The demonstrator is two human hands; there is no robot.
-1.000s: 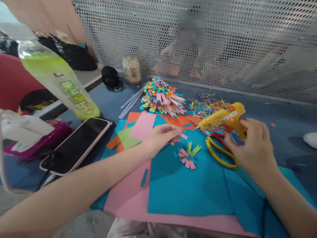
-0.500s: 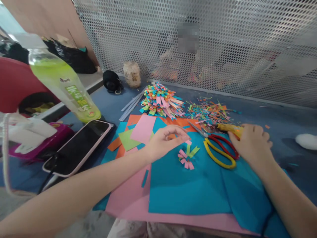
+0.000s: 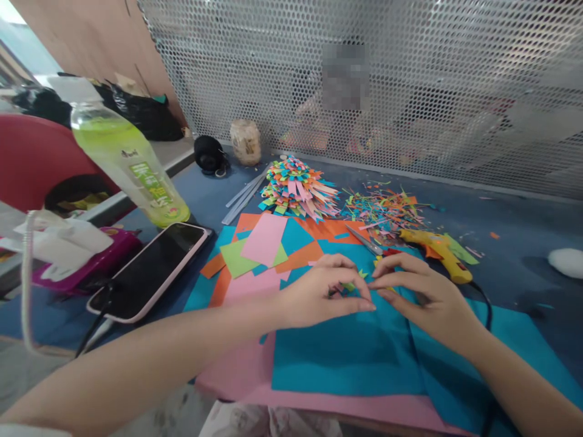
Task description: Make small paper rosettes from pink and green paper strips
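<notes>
My left hand point(image 3: 330, 291) is closed in a pinch over the blue paper, around a small curled paper strip. The green fringed tips point(image 3: 363, 275) of cut paper show just behind its fingers; the rest is mostly hidden. Facing it, my right hand point(image 3: 421, 297) has thumb and fingers pinched together close to the left fingertips. What is between the right fingertips is too small to make out. The yellow glue gun point(image 3: 439, 249) lies on the table beyond my right hand. Scissors point(image 3: 364, 240) lie behind both hands, their handles mostly covered by my right hand.
Blue paper sheets point(image 3: 346, 364) lie over pink paper point(image 3: 237, 370). A fringed paper cone point(image 3: 296, 188) and a heap of paper scraps point(image 3: 385, 209) are behind. A phone point(image 3: 150, 270), a bottle point(image 3: 132, 164) and a purple box point(image 3: 122, 252) stand left. Perforated metal mesh point(image 3: 255, 67) bounds the back.
My right hand has let go of the glue gun, leaving it on the table, and come left to meet my left hand. The left hand has moved slightly down and right.
</notes>
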